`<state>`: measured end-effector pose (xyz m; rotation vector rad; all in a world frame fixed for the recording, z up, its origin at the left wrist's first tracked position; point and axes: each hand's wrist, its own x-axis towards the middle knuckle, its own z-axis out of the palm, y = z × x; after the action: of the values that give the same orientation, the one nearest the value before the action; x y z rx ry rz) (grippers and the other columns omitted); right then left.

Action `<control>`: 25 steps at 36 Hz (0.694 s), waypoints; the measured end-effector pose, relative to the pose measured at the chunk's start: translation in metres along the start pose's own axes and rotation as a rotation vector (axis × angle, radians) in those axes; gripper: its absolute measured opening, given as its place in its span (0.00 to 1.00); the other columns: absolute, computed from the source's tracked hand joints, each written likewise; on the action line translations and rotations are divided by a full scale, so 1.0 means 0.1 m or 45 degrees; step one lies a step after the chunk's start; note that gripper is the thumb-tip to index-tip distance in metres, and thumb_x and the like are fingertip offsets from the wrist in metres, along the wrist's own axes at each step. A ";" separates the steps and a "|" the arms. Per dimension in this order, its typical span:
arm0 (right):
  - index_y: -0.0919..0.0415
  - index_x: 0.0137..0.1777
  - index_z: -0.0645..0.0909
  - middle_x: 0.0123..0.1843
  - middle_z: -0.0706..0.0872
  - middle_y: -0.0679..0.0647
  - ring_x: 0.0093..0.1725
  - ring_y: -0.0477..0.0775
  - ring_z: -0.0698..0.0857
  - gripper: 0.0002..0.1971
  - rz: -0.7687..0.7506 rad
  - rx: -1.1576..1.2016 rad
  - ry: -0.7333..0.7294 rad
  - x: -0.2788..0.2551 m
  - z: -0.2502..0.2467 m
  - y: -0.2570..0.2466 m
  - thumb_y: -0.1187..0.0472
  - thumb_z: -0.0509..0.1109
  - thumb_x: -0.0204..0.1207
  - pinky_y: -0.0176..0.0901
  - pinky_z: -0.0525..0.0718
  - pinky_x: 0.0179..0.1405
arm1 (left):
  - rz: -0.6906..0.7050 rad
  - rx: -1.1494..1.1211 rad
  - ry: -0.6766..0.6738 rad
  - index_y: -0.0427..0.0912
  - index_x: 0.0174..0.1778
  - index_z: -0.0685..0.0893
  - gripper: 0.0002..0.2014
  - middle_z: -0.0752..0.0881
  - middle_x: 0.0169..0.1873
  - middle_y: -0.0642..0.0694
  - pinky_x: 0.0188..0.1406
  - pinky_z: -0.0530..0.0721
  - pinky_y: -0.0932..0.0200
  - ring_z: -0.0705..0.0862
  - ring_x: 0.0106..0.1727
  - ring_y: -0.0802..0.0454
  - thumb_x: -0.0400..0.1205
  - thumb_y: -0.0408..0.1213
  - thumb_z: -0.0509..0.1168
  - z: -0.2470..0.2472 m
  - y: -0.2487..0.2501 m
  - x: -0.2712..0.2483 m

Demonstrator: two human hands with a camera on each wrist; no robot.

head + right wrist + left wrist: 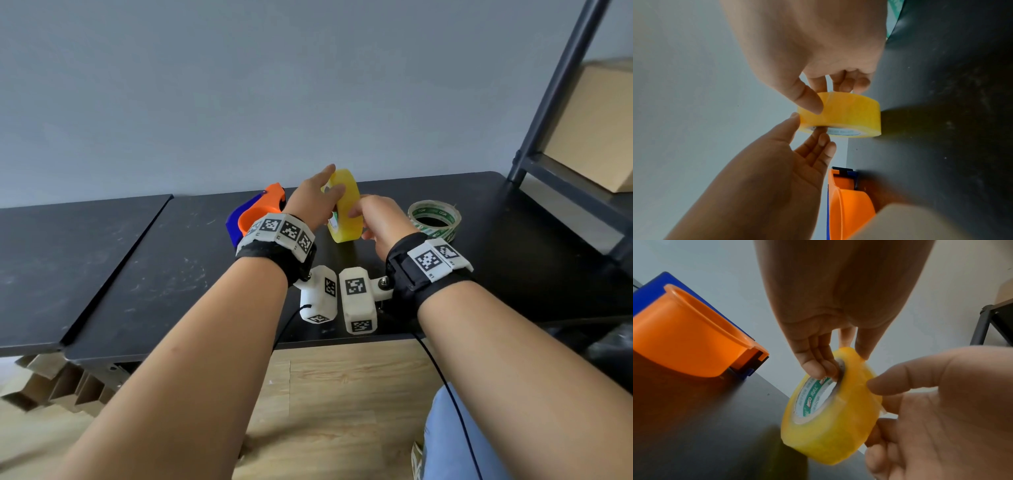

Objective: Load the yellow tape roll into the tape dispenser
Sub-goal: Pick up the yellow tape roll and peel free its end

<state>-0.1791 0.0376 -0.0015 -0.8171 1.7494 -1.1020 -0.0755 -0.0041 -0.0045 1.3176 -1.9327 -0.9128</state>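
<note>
Both hands hold the yellow tape roll (pixel 349 212) (pixel 828 426) (pixel 846 113) upright on its edge, low over the black table (pixel 137 274). I cannot tell whether it touches the table. My left hand (pixel 334 185) (pixel 838 358) (pixel 809 128) grips its upper rim, with fingers inside the printed core and one finger over the top. My right hand (pixel 359 222) (pixel 879 408) (pixel 830 97) pinches the roll's outer band, thumb on the near side and fingers behind. The orange and blue tape dispenser (pixel 257 212) (pixel 684 340) (pixel 849 203) lies on the table just left of the roll, with nothing in it.
A clear tape roll with green print (pixel 434 219) lies flat on the table to the right of my hands. At the right stands a black metal shelf (pixel 555 102) with a cardboard box (pixel 596 130). A grey wall runs behind the table, and a second dark tabletop (pixel 68 260) adjoins on the left.
</note>
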 end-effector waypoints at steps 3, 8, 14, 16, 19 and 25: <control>0.66 0.72 0.75 0.53 0.75 0.62 0.32 0.53 0.71 0.21 -0.062 -0.083 -0.019 -0.05 -0.02 -0.01 0.70 0.64 0.79 0.43 0.76 0.39 | -0.031 -0.006 -0.007 0.52 0.83 0.63 0.28 0.80 0.71 0.34 0.65 0.84 0.45 0.83 0.67 0.36 0.86 0.43 0.59 -0.01 0.00 0.00; 0.67 0.64 0.80 0.49 0.77 0.61 0.33 0.50 0.71 0.19 -0.238 -0.018 -0.028 -0.08 -0.03 0.08 0.76 0.62 0.74 0.39 0.68 0.28 | -0.049 -0.007 -0.012 0.52 0.82 0.65 0.28 0.81 0.70 0.35 0.69 0.80 0.42 0.80 0.70 0.36 0.85 0.43 0.61 -0.02 0.01 -0.02; 0.70 0.56 0.82 0.38 0.80 0.54 0.37 0.50 0.78 0.19 -0.367 0.003 0.024 -0.06 0.04 0.27 0.78 0.55 0.71 0.39 0.76 0.32 | 0.001 0.027 -0.010 0.53 0.82 0.63 0.27 0.82 0.68 0.35 0.59 0.86 0.52 0.87 0.48 0.47 0.86 0.43 0.60 -0.01 0.03 -0.02; 0.65 0.55 0.82 0.37 0.80 0.52 0.36 0.46 0.77 0.19 -0.393 -0.041 -0.018 -0.06 0.00 0.26 0.78 0.55 0.72 0.38 0.75 0.31 | 0.002 0.029 -0.002 0.53 0.83 0.63 0.27 0.83 0.66 0.35 0.56 0.88 0.52 0.83 0.38 0.53 0.86 0.44 0.59 -0.02 0.02 0.00; 0.60 0.56 0.82 0.37 0.81 0.50 0.35 0.45 0.76 0.22 -0.398 -0.097 -0.058 -0.07 -0.06 0.23 0.80 0.55 0.72 0.35 0.71 0.29 | -0.007 0.032 -0.001 0.53 0.83 0.62 0.27 0.84 0.65 0.35 0.56 0.88 0.51 0.83 0.39 0.51 0.87 0.44 0.58 -0.05 0.01 0.02; 0.64 0.63 0.84 0.50 0.85 0.57 0.50 0.54 0.80 0.20 -0.366 -0.209 -0.089 -0.06 -0.10 0.27 0.77 0.59 0.75 0.43 0.77 0.48 | -0.033 0.015 0.005 0.51 0.84 0.60 0.27 0.81 0.69 0.34 0.53 0.84 0.57 0.87 0.60 0.41 0.88 0.43 0.56 -0.01 0.03 0.01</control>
<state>-0.1876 0.0572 -0.0225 -1.2242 1.7160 -1.1088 -0.0764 -0.0042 -0.0012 1.3531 -1.9248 -0.9117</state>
